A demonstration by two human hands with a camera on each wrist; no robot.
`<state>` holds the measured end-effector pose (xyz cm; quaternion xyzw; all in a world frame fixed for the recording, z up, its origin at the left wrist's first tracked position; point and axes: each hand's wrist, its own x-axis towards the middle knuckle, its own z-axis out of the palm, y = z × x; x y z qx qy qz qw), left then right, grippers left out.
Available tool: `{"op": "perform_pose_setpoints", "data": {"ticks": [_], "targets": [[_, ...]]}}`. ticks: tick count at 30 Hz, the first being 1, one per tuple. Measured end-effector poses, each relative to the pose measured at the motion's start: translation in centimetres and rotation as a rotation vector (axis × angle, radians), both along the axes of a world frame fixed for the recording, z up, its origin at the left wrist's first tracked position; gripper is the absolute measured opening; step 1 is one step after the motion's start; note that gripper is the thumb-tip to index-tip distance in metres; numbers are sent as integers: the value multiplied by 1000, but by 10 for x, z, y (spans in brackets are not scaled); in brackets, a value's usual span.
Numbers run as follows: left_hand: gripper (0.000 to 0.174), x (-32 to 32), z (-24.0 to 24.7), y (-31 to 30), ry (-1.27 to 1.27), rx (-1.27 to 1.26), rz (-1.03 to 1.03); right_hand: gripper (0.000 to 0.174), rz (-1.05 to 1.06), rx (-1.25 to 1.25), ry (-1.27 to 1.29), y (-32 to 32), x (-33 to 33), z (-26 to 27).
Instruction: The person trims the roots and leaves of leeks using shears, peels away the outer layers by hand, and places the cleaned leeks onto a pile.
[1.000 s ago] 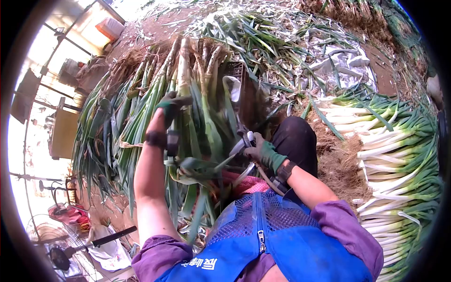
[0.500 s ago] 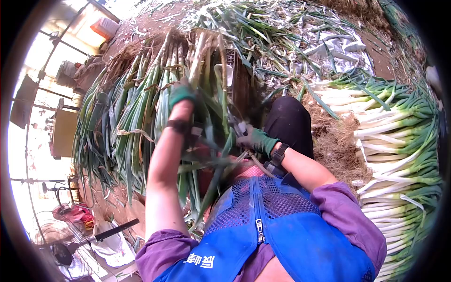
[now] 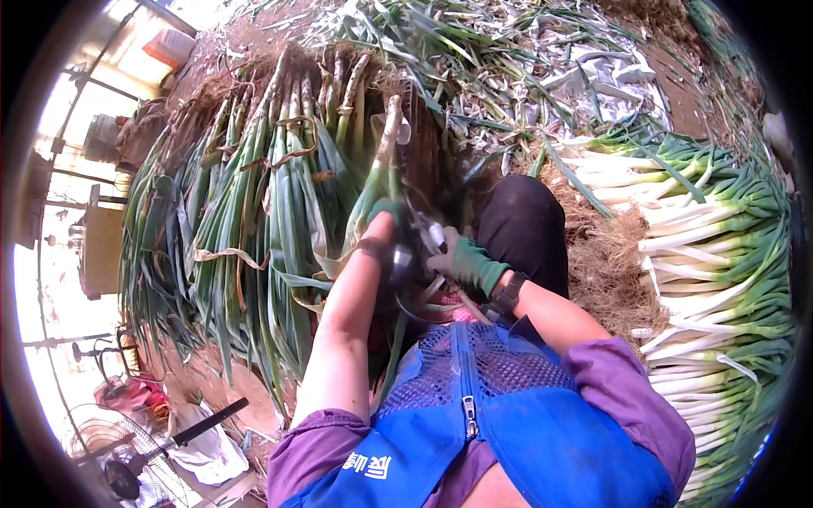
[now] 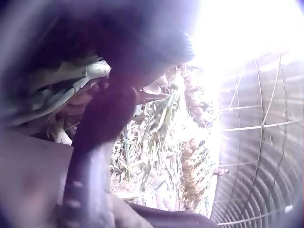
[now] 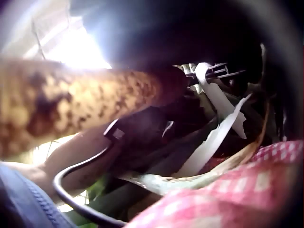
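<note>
My gloved left hand [image 3: 388, 210] grips a leek [image 3: 386, 140] by its green part, just right of the heap of untrimmed leeks [image 3: 271, 195]. The leek's pale root end points away from me. Close to its right, my gloved right hand [image 3: 461, 258] holds a hose-fed air gun [image 3: 436, 233] above my lap. A brown-spotted hose [image 5: 80, 97] crosses the right wrist view, above torn pale leaf strips [image 5: 216, 137] and a pink checked cloth [image 5: 190, 206]. The left wrist view is dark and blurred over the hand, hiding the fingers.
Cleaned leeks [image 3: 690, 245] lie in a long row at my right, beside a mat of roots [image 3: 605, 279]. Leaf scraps [image 3: 474, 51] cover the ground ahead. A wire-guarded fan [image 3: 127, 474] stands at lower left. My right knee [image 3: 521, 216] rises near the right hand.
My left hand has moved right from the heap, bringing a leek toward the air gun. Loose leaves near my lap have shifted. The right hand has stayed about in place, holding the air gun.
</note>
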<state>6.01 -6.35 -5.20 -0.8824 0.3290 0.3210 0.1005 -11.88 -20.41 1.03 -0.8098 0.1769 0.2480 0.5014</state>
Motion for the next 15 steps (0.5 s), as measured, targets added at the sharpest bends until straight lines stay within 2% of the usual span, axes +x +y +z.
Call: {"op": "perform_pose_setpoints", "data": {"ticks": [1, 4, 6, 7, 9, 11, 12, 14, 15], "targets": [[37, -1, -7, 1, -25, 16, -74, 77, -23, -1, -39, -3, -2, 13], [34, -7, -34, -3, -78, 20, -77, 58, -139, 275, -108, -18, -2, -13], [32, -10, -50, -8, -115, 30, -79, 19, -312, 845, 30, -35, 3, -21], [30, -10, -56, -10, -126, 35, -85, 15, -98, 644, -360, -46, 4, -41], [29, -7, -64, -14, -150, 60, -123, 8, 10, 530, -596, -59, 4, -34], [27, 0, -67, -19, -154, 74, -152, 0, 134, 369, -733, -67, 6, -18], [26, 4, -69, -21, -160, 91, -186, 3, 210, 254, -834, -70, 6, -10], [24, 13, -76, -22, -165, 113, -246, 11, 157, 405, -702, -74, 10, -13], [23, 16, -82, -16, -167, 121, -294, 13, 143, 409, -721, -72, 11, -19]]}}
